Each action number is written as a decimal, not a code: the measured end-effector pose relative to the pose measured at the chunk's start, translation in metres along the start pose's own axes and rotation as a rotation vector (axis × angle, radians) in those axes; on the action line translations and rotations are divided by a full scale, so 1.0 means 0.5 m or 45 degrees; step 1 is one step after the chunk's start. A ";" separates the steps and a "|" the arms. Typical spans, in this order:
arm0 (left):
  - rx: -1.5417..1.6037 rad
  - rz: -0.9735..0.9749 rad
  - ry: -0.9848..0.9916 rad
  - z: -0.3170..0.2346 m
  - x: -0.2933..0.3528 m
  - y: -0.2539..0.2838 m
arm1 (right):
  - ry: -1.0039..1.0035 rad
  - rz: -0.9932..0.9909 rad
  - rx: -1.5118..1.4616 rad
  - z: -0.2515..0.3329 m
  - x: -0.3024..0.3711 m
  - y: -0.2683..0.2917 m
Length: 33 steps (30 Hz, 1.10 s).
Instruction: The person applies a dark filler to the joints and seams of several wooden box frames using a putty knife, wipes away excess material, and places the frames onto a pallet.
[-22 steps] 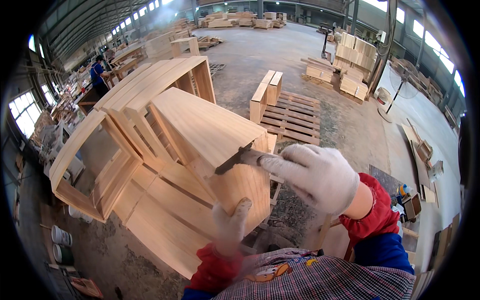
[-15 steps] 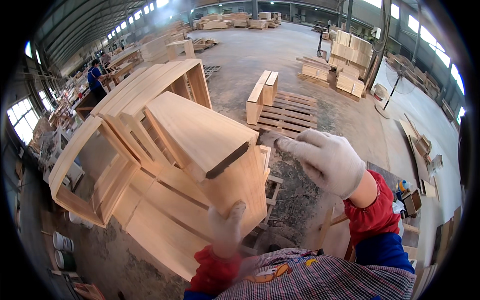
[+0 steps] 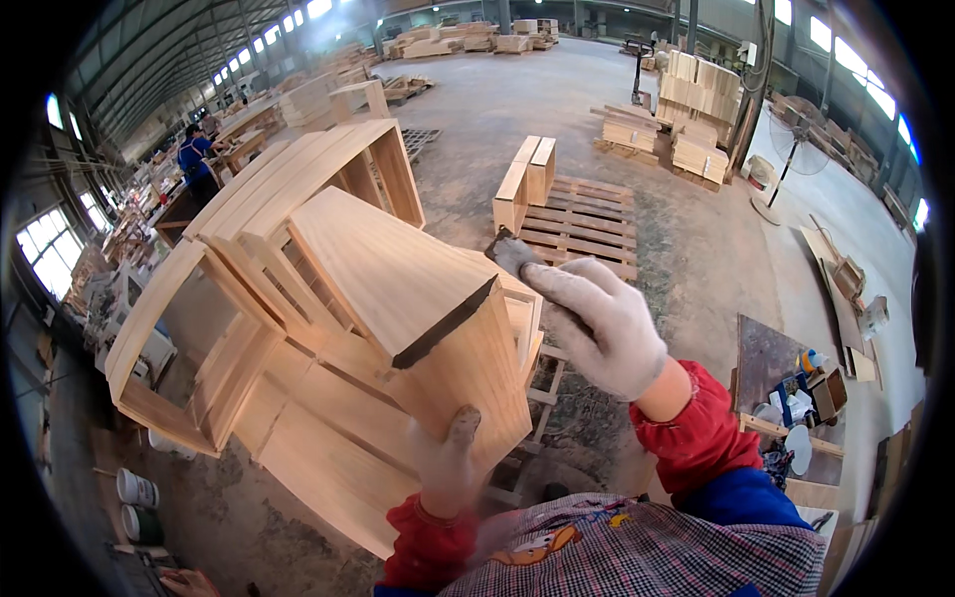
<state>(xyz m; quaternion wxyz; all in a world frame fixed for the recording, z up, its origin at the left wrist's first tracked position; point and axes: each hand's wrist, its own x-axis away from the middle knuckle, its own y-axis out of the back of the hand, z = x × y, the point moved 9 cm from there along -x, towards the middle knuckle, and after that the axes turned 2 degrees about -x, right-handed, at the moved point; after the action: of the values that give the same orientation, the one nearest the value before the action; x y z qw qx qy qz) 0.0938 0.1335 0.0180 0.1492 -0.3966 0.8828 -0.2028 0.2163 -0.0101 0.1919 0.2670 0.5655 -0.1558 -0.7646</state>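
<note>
A pale wooden drawer box (image 3: 393,264) stands tilted in front of me, resting on other wooden frames. A dark strip (image 3: 445,324) runs along its near upper edge. My left hand (image 3: 448,466), in a whitish glove, grips the drawer box low on its near face; the thumb shows and the other fingers are largely hidden. My right hand (image 3: 602,323), gloved too, is closed on a small grey scraper (image 3: 512,253) with dark stuff on its tip. The scraper is just beyond the right far corner of the drawer box.
Curved wooden frames (image 3: 159,328) lie at the left around the drawer box. A slatted pallet (image 3: 587,224) with two boxes lies ahead. Stacked boards (image 3: 696,95) and a standing fan (image 3: 791,159) are far right. A person (image 3: 194,159) works at the far left. Buckets (image 3: 137,488) stand lower left.
My right hand with the scraper has moved left and slightly away from me, past the drawer box's corner. The left hand keeps its place on the drawer box.
</note>
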 end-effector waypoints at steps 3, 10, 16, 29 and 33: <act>-0.110 -0.002 -0.030 0.001 -0.003 0.015 | 0.044 0.207 0.034 0.042 -0.002 -0.005; -0.336 0.157 0.067 0.031 -0.007 0.027 | 0.248 0.558 0.360 0.145 -0.010 -0.045; -0.362 0.186 0.002 0.014 -0.009 0.005 | 0.270 0.594 0.507 0.167 -0.023 -0.059; -0.185 -0.038 -0.135 -0.020 -0.006 0.001 | 0.075 0.686 0.640 0.073 -0.040 0.025; -0.230 -0.050 -0.088 -0.015 -0.005 0.000 | -0.066 0.506 0.707 -0.001 -0.036 0.072</act>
<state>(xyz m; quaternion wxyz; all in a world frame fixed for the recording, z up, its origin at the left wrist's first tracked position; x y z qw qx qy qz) 0.0919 0.1372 0.0246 0.1393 -0.4324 0.8839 -0.1113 0.2290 -0.0288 0.2252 0.2426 0.5554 -0.4719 -0.6403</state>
